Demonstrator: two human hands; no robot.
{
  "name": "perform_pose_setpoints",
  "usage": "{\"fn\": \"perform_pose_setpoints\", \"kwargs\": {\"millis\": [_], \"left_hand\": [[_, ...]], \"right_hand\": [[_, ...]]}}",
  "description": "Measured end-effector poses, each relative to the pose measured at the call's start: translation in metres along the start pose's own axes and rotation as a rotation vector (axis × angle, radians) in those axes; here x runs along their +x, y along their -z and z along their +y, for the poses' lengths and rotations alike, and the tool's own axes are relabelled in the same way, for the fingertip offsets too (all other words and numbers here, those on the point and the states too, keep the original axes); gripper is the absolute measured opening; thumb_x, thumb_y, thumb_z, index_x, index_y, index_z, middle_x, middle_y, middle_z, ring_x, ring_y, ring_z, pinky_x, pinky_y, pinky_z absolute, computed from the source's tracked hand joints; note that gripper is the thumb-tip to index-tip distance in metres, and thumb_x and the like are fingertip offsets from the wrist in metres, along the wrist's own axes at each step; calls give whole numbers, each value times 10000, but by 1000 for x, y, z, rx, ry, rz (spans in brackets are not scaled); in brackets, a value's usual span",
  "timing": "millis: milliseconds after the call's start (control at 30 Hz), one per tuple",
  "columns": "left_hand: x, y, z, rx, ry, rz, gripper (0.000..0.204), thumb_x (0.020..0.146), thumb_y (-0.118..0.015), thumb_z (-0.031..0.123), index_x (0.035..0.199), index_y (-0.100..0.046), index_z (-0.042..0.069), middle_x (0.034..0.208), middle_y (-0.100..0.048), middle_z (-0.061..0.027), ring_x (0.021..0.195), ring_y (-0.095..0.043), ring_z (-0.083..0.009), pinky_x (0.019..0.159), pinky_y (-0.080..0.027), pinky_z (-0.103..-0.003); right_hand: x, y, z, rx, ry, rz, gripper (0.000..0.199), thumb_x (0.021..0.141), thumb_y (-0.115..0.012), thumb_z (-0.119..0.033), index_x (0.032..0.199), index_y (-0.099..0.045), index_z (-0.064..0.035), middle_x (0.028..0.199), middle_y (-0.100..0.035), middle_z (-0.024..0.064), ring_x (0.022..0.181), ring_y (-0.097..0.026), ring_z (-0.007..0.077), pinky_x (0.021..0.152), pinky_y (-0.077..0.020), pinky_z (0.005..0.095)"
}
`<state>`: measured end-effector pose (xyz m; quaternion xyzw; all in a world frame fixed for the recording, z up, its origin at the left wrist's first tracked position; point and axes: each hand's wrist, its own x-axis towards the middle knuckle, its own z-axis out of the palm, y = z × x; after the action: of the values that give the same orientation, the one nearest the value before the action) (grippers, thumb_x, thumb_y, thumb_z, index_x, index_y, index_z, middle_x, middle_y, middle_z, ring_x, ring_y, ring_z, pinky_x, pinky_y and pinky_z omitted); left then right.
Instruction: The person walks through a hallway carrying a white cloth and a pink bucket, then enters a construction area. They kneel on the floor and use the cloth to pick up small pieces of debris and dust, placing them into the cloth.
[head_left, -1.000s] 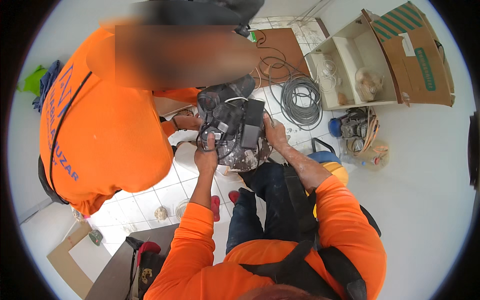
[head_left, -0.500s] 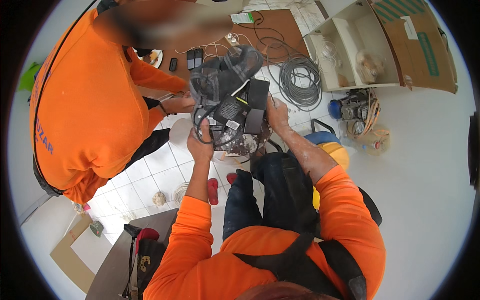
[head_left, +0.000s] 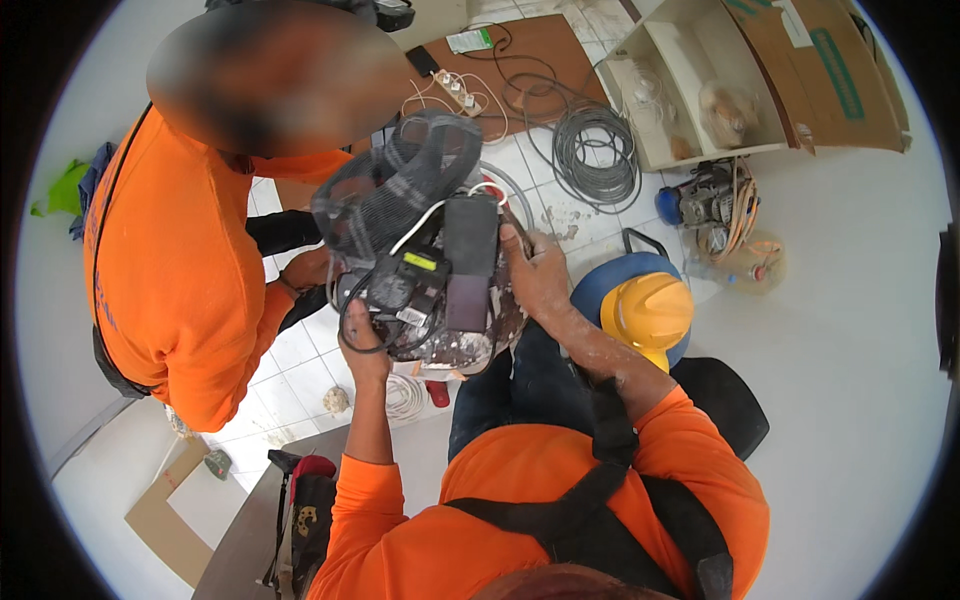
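Between my hands is a dark brown, white-spattered slab-like thing point(head_left: 452, 350), loaded with gear; its underside is hidden. My left hand point(head_left: 364, 345) closes on its near left side, beside a looped black cable. On the right edge, my right hand point(head_left: 537, 270) grips with the thumb on top, next to a black rectangular box point(head_left: 470, 240). Black mesh straps point(head_left: 405, 185) lie heaped at the far left of the load. A black device with a yellow label point(head_left: 408, 280) and a white cable point(head_left: 418, 226) rest among them. A co-worker's hand point(head_left: 308, 272) is close to the left side.
The co-worker in orange point(head_left: 185, 270) stands at my left. Ahead is a brown table point(head_left: 560, 55) with a power strip point(head_left: 457, 92) and cables. A grey cable coil point(head_left: 597, 155), an open cabinet point(head_left: 690, 75) and a yellow helmet point(head_left: 648, 312) on a blue stool point(head_left: 590, 290) are at right.
My hands and the loaded slab have moved left and slightly nearer to me. The co-worker has leaned over, with hands lower. The helmet and power strip show more fully.
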<state>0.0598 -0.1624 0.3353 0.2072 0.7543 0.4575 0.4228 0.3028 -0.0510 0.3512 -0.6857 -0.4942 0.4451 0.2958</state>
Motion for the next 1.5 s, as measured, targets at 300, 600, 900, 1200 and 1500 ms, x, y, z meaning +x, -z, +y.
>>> {"fn": "perform_pose_setpoints", "kwargs": {"millis": [300, 600, 900, 1200, 1500], "left_hand": [[-74, 56, -1, 57, 60, 123, 710, 982, -416, 585, 1205, -551, -77, 1132, -631, -157, 1017, -591, -229, 908, -459, -343], [-117, 59, -7, 285, 59, 186, 746, 996, -335, 619, 1031, -614, -72, 954, -668, -122, 842, -616, -204, 796, -482, -338], [-113, 10, -25, 270, -148, 53, 544, 959, -529, 487, 984, -649, -43, 836, -676, -124, 816, -598, -204, 756, -472, -351], [-79, -75, 11, 423, 2, -202, 688, 883, -579, 632, 980, -673, -42, 797, -672, -255, 806, -673, -405, 755, -507, -415], [-63, -128, 39, 363, 102, -309, 816, 813, -595, 725, 980, -664, -71, 871, -688, -268, 893, -687, -394, 814, -521, -409]], "right_hand": [[-62, 15, -7, 53, -13, -252, 512, 957, -595, -469, 920, -617, 42, 714, -626, 216, 682, -632, 345, 657, -470, 433], [-84, 18, 17, 160, -22, -304, 478, 963, -605, -447, 904, -606, 28, 680, -578, 126, 647, -524, 197, 629, -452, 376], [-84, 60, 56, 112, -33, -129, 453, 989, -574, -413, 1010, -666, 30, 755, -614, 103, 755, -559, 159, 701, -470, 341], [-18, 114, 109, 87, -62, 13, 410, 1043, -478, -326, 1051, -672, 35, 884, -688, 70, 824, -583, 119, 757, -481, 303], [43, 134, 101, -34, 52, 54, 284, 1011, -480, -162, 998, -663, 55, 895, -679, 39, 827, -582, 107, 738, -477, 276]]}}
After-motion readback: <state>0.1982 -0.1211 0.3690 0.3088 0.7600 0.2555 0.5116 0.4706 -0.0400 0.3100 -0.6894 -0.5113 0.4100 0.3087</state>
